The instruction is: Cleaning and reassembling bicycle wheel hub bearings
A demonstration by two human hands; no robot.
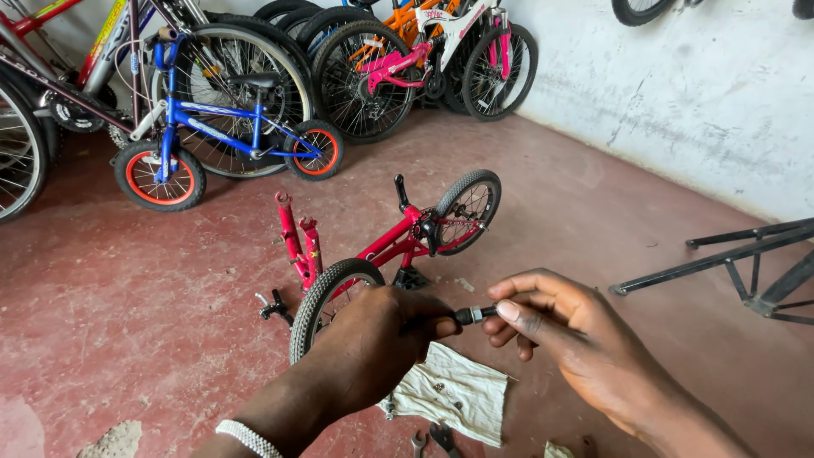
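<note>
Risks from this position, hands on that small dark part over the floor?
1. The small dark part is pinched only at the fingertips of the left hand and right hand; a slip would likely drop it on the red floor.
2. Tiny bits lie loose on the white cloth below; a dropped part or a nudge might scatter them.
3. The upturned red bike stands close and could tip if bumped.

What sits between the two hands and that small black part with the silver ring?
Nothing visible. The left hand and the right hand both already hold the small black part between their fingertips, above the white cloth, in front of the upside-down red bike.
</note>
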